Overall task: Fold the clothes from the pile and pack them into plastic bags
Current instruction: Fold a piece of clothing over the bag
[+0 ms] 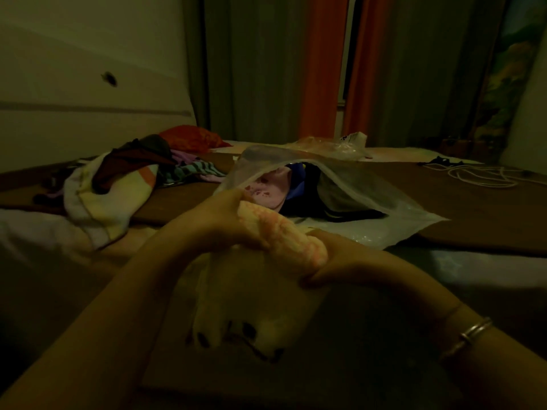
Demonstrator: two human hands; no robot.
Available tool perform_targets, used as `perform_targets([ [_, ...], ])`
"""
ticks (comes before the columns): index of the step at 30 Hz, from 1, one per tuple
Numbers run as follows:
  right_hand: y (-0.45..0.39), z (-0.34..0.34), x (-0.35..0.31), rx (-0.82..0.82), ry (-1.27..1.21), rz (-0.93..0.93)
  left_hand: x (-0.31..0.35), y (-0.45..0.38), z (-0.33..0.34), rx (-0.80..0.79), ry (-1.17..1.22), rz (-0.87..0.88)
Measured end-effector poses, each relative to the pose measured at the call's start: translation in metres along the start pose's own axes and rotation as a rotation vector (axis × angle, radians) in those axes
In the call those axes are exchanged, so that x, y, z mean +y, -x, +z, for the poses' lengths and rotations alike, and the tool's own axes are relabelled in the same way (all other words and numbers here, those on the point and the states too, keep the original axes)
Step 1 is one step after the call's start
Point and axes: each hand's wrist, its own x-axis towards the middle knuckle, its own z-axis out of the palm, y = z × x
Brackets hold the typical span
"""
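A pale cream garment (pixel 266 291) with a pinkish gathered top edge and dark marks near its lower end hangs between both hands. My left hand (pixel 219 214) grips the left end of that edge. The right end is gripped by my right hand (pixel 334 261), which wears bangles at the wrist. Just beyond them lies a clear plastic bag (pixel 340 179), mouth open toward me, with folded pink, blue and dark clothes (pixel 296 187) inside. A pile of mixed clothes (pixel 124 179) lies at the left on the bed.
The dim bed surface (pixel 488 208) stretches to the right, with a white cord (pixel 473 173) coiled on it. More crumpled plastic bags (pixel 340 146) sit behind the open one. A white wall panel stands at the left, curtains at the back.
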Motion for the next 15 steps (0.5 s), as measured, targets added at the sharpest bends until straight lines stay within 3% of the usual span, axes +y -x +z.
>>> perform_targets([
  [4,0.005,-0.019,0.001,0.076,-0.083,-0.004,-0.005,0.007,-0.008,-0.140,-0.046,0.026],
  [8,0.004,-0.022,0.007,0.230,-0.199,-0.021,-0.012,0.007,-0.004,-0.122,-0.070,0.053],
  [12,0.011,-0.025,0.010,0.383,-0.499,-0.122,-0.008,0.006,-0.007,-0.079,0.184,0.112],
  [15,-0.006,-0.028,0.000,0.413,-0.635,-0.030,0.003,0.009,-0.002,-0.056,0.511,0.105],
])
